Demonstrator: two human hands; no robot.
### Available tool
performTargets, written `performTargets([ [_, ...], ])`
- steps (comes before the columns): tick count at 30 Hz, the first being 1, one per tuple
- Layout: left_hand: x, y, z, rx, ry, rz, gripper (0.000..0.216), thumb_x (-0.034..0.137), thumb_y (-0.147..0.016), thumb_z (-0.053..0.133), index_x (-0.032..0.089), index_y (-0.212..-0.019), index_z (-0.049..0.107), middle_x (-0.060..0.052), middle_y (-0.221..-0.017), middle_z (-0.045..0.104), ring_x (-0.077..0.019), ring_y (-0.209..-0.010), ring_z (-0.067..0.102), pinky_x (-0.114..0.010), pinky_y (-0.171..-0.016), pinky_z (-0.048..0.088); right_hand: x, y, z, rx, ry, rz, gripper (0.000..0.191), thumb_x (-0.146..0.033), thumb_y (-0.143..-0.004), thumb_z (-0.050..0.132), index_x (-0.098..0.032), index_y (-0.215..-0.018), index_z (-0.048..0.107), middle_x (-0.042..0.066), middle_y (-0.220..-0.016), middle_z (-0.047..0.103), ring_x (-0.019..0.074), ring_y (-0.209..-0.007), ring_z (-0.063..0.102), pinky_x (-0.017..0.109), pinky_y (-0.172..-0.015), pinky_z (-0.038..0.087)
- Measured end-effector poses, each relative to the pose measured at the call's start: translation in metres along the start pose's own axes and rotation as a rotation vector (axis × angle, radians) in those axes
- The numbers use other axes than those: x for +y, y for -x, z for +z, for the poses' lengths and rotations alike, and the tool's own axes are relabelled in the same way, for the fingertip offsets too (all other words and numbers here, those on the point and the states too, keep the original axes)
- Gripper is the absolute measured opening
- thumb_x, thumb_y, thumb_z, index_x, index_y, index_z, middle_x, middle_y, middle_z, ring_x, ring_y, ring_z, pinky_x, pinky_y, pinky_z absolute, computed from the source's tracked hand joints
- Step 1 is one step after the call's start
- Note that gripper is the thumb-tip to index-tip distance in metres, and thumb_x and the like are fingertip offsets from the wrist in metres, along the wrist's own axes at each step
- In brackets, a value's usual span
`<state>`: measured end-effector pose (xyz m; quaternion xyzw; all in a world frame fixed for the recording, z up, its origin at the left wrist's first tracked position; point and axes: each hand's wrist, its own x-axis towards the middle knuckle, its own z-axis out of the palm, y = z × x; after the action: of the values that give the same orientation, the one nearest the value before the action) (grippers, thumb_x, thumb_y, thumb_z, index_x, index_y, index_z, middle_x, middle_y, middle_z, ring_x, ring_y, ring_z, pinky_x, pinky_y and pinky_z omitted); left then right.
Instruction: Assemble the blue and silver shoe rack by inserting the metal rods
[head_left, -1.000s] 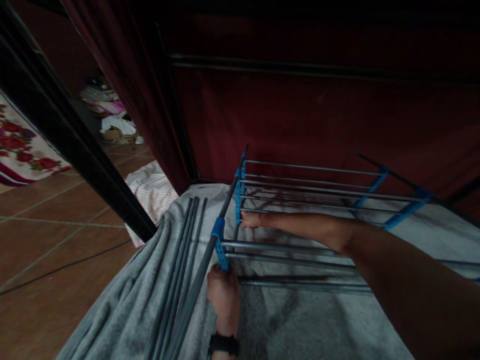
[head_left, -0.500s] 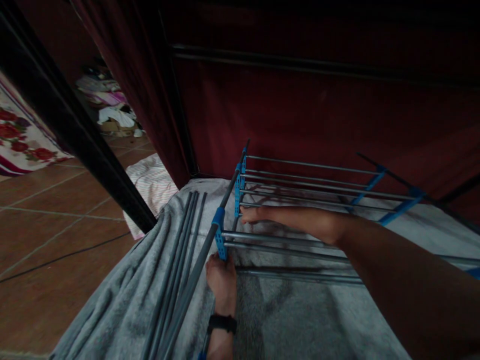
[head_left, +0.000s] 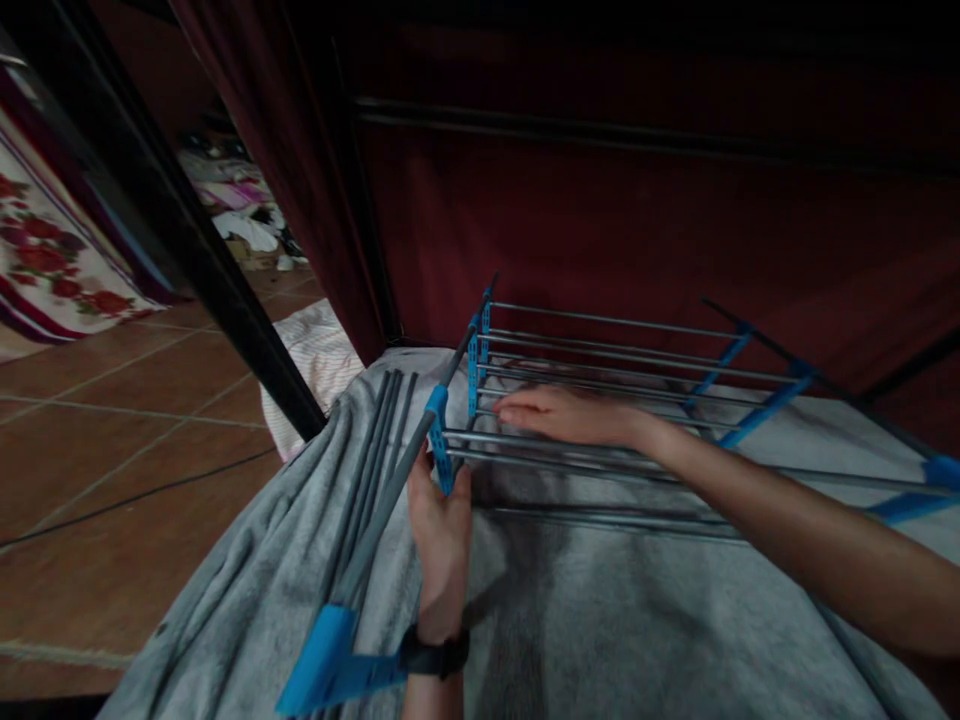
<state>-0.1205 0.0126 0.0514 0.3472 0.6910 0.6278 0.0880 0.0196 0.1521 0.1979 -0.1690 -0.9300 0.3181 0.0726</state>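
Note:
A rack frame of grey metal rods and blue plastic brackets lies on its side on a grey blanket. My left hand (head_left: 440, 515), with a black band on the wrist, is closed around the lower end of a perforated blue bracket (head_left: 439, 445). Two grey rods (head_left: 555, 461) run rightward from that bracket. Just above them, my right hand (head_left: 559, 413) reaches in from the right with its fingers stretched out, near a farther blue bracket (head_left: 472, 375). Whether its fingertips touch a rod, I cannot tell. A larger blue corner piece (head_left: 322, 655) caps the near end of the side pole (head_left: 390, 505).
Several loose grey rods (head_left: 371, 450) lie left of the frame on the blanket (head_left: 600, 620). A dark slanting post (head_left: 217, 270) stands at the left. Behind the frame rises a dark red panel (head_left: 637, 230). Clothes (head_left: 244, 215) are heaped on the tiled floor (head_left: 150, 440).
My right hand has drawn away from the farther bracket, and its fingers have straightened. My left hand stays at the nearer bracket. The view has shifted, bringing the near blue corner piece into sight.

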Motion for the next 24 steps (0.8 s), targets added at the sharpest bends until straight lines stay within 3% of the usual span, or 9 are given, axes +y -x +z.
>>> performTargets([
  [3, 0.016, 0.000, -0.001, 0.030, 0.055, 0.046, 0.058, 0.031, -0.085, 0.061, 0.024, -0.140, 0.043, -0.009, -0.136, 0.055, -0.0253, -0.126, 0.052, -0.040, -0.108, 0.039, -0.012, 0.022, 0.016, 0.019, 0.075, -0.040, 0.035, -0.042, -0.093, 0.051, -0.021, -0.117, 0.065, 0.005, -0.106, 0.070, 0.0193, -0.095, 0.064, 0.030, -0.084, 0.046],
  [7, 0.018, -0.004, 0.000, -0.005, 0.106, 0.079, 0.055, 0.034, -0.088, 0.058, 0.022, -0.140, 0.045, -0.010, -0.140, 0.053, -0.0253, -0.130, 0.049, -0.039, -0.113, 0.033, -0.012, 0.021, 0.026, 0.084, 0.258, -0.093, 0.029, -0.029, -0.094, 0.049, -0.020, -0.117, 0.064, 0.008, -0.113, 0.069, 0.0210, -0.103, 0.063, 0.033, -0.090, 0.045],
  [11, 0.015, -0.012, -0.002, 0.008, 0.061, 0.102, 0.046, 0.036, -0.091, 0.053, 0.020, -0.134, 0.052, -0.011, -0.131, 0.060, -0.0258, -0.127, 0.051, -0.041, -0.112, 0.035, -0.012, 0.018, 0.027, 0.169, 0.305, -0.075, 0.028, -0.026, -0.095, 0.047, -0.020, -0.117, 0.063, 0.007, -0.111, 0.069, 0.0196, -0.102, 0.063, 0.032, -0.090, 0.045],
  [24, 0.008, -0.014, 0.000, 0.028, 0.052, 0.110, 0.040, 0.034, -0.091, 0.052, 0.020, -0.128, 0.057, -0.010, -0.124, 0.064, -0.0249, -0.122, 0.056, -0.040, -0.108, 0.040, -0.023, 0.027, 0.027, 0.213, 0.378, -0.092, 0.027, -0.026, -0.097, 0.045, -0.021, -0.118, 0.061, 0.007, -0.108, 0.069, 0.0194, -0.098, 0.063, 0.031, -0.083, 0.046],
])
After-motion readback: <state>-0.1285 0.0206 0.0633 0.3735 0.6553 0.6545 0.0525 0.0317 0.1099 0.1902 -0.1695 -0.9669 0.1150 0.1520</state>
